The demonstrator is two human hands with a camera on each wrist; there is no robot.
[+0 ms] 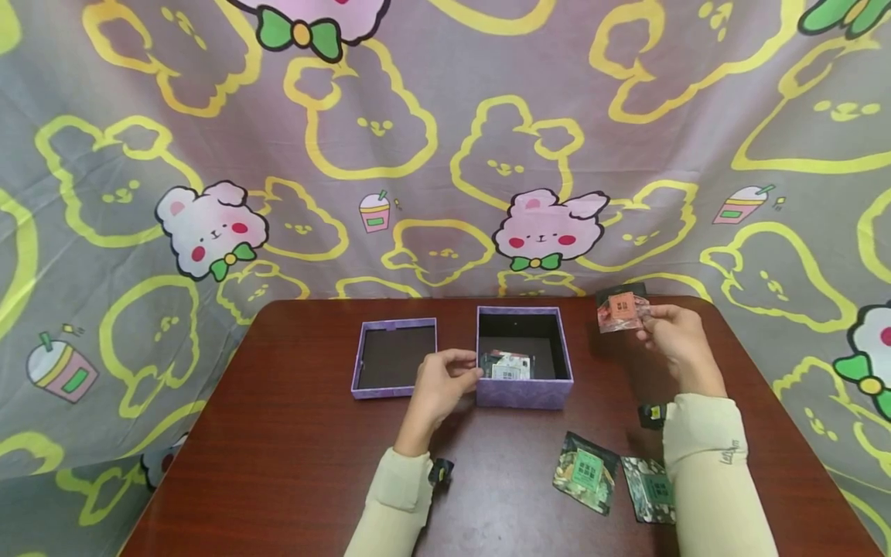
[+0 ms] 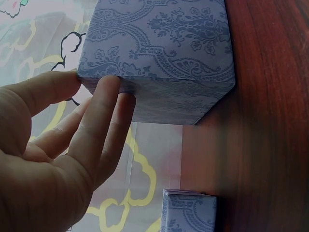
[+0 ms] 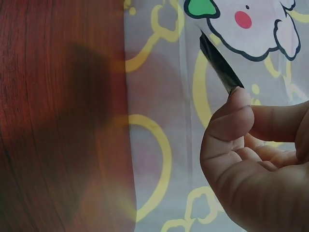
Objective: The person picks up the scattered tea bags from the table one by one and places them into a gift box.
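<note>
In the head view, my right hand point(image 1: 678, 344) pinches an upright packet point(image 1: 622, 308) with an orange label, raised over the table's back right part. From the right wrist view, that packet point(image 3: 219, 63) shows nearly edge-on between thumb and fingers of the hand point(image 3: 251, 145). My left hand point(image 1: 445, 387) touches the left side of an open purple patterned box point(image 1: 522, 393). Its fairly straight fingers point(image 2: 99, 111) meet the box edge in the left wrist view. Inside the box lie packets point(image 1: 511, 367), partly hidden by the front wall.
A box lid point(image 1: 397, 323), dark inside, lies left of the box. Two green-labelled packets, one full in view point(image 1: 586, 473) and one partly behind the right sleeve point(image 1: 649, 489), lie at front right. A patterned cloth point(image 1: 445, 155) hangs behind the brown table point(image 1: 278, 449).
</note>
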